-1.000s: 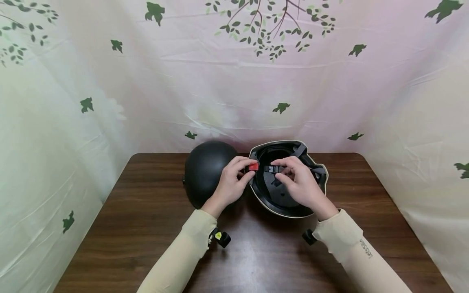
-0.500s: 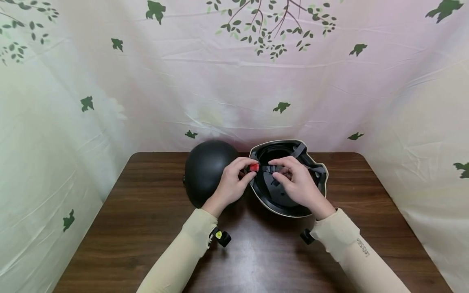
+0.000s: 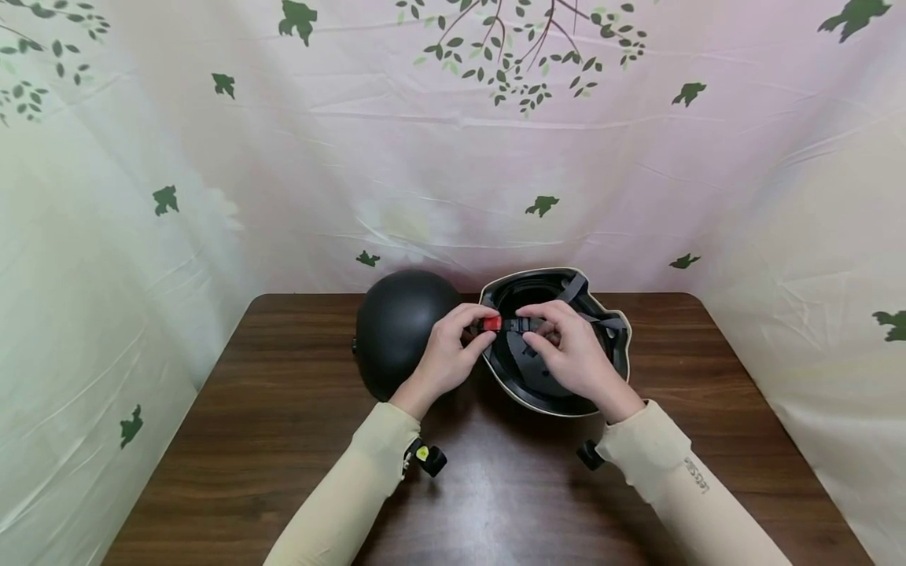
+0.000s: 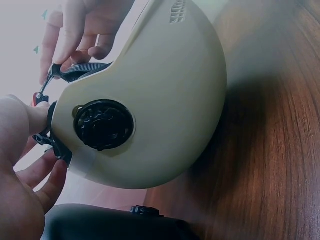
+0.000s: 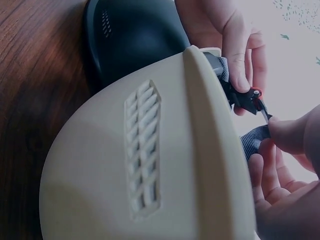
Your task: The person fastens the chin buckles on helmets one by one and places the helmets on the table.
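A cream helmet (image 4: 170,90) lies upside down, its black-lined inside facing up in the head view. Above its opening, my left hand (image 3: 447,346) pinches the red-and-black buckle half (image 3: 491,323) of the chin strap between thumb and fingers. From the other side my right hand (image 3: 575,350) pinches the black buckle tongue (image 3: 521,325) with its grey strap (image 5: 254,140). In the right wrist view the tongue's thin end meets the red part. Whether it sits inside, I cannot tell.
Just left of the cream helmet stands a black helmet (image 3: 402,334), dome up, close to my left hand. Both are near the back edge of the brown wooden table (image 3: 297,440). A patterned cloth (image 3: 453,157) hangs behind and at both sides.
My right hand has moved slightly left with the buckle tongue, narrowing the gap to the red half until they appear to touch. My left hand has barely moved.
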The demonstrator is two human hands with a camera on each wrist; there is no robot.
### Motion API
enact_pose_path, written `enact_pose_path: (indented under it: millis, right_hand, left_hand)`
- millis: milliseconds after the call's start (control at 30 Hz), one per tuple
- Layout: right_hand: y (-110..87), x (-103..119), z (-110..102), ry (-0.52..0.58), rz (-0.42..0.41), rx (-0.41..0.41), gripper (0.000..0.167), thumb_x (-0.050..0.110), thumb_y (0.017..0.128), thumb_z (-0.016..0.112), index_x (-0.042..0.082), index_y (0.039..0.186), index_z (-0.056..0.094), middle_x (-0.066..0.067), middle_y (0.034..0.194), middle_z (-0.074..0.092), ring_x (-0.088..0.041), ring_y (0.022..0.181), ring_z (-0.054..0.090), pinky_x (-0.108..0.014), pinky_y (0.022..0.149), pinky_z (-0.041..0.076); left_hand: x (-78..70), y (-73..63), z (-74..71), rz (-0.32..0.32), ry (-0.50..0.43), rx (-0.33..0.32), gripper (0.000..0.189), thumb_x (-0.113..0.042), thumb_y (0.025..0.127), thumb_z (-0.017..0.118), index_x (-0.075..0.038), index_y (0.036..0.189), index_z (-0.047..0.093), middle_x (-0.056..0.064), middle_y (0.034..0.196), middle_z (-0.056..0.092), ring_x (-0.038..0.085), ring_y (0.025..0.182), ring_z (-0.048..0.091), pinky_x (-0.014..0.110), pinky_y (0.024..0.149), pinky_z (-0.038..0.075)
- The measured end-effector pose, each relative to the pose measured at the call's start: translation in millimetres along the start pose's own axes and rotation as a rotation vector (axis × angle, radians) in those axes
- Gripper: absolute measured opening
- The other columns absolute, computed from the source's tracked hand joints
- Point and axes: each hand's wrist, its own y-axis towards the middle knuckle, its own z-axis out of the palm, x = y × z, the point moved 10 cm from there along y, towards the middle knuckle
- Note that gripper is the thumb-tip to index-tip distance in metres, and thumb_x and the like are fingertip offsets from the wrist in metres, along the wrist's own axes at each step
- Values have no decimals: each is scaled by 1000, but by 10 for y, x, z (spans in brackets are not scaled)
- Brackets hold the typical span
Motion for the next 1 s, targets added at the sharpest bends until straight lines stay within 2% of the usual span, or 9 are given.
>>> enact_pose_path:
  millis: [267, 500, 633, 800, 1000]
  right_hand:
    - [-3, 13, -4, -35, -28, -29, 36, 2, 95, 76, 7, 131, 69, -9, 123, 67, -15, 83, 67, -24, 67, 53]
    - [-5, 17, -10, -41, -24, -40, 37, 0, 94, 76, 8, 130, 70, -9, 122, 68, -15, 85, 67, -24, 71, 56]
    - [-2, 18, -23, -46, -18, -53, 36, 2, 93, 79, 7, 128, 71, -8, 109, 71, -15, 82, 69, -24, 73, 58]
    - [0, -1, -33, -43, 2, -63, 35, 6, 91, 82, 7, 125, 72, -4, 90, 73, -14, 74, 68, -23, 69, 57]
    - [9, -31, -32, -39, 30, -63, 34, 7, 92, 82, 7, 124, 72, -5, 91, 74, -14, 74, 67, -22, 68, 56]
  left_hand:
    - [-11, -14, -6, -1, 10, 4, 30, -5, 96, 76, -9, 126, 71, 4, 123, 68, 19, 96, 61, 31, 84, 58]
    - [3, -18, -19, 3, 6, -2, 30, -5, 97, 76, -9, 126, 71, 5, 124, 68, 25, 99, 64, 35, 84, 59]
    - [-2, -18, -35, 2, 7, -12, 31, -6, 97, 76, -8, 127, 72, 5, 125, 68, 21, 100, 64, 33, 84, 59]
    - [-8, -17, -33, 5, -1, -20, 29, -7, 96, 77, -8, 125, 73, 5, 124, 68, 17, 99, 64, 30, 83, 58]
    - [-7, -7, -30, 13, 0, -28, 28, -8, 95, 78, -9, 123, 73, 4, 121, 69, 15, 98, 65, 29, 83, 58]
